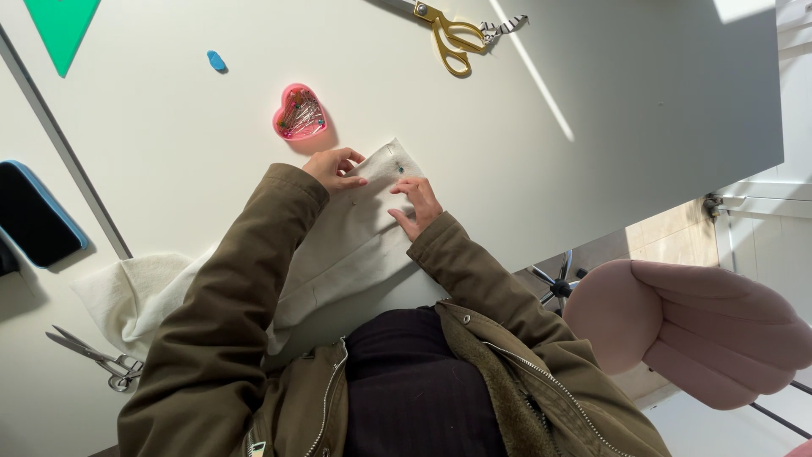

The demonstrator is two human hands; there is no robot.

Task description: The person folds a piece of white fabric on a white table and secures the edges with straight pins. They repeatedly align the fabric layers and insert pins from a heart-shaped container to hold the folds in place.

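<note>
A cream fabric piece point(355, 241) lies folded on the white table point(592, 127), its far corner pointing away from me. My left hand point(337, 167) curls its fingers over the fabric's left edge near that corner and pinches it. On the fabric just to the right, my right hand point(416, 206) rests with its fingers stretched toward a small blue-headed pin point(399, 167) stuck in the cloth. Both arms wear olive jacket sleeves. A pink heart-shaped box of pins point(299, 112) stands just beyond my left hand.
Gold-handled scissors point(452, 38) lie at the far edge, with a blue chalk piece point(216, 61) and a green triangle point(61, 30) far left. Silver scissors point(97, 358) and more cream cloth point(127, 292) are near left. A dark phone point(34, 216) sits left; a pink chair point(694, 330) right.
</note>
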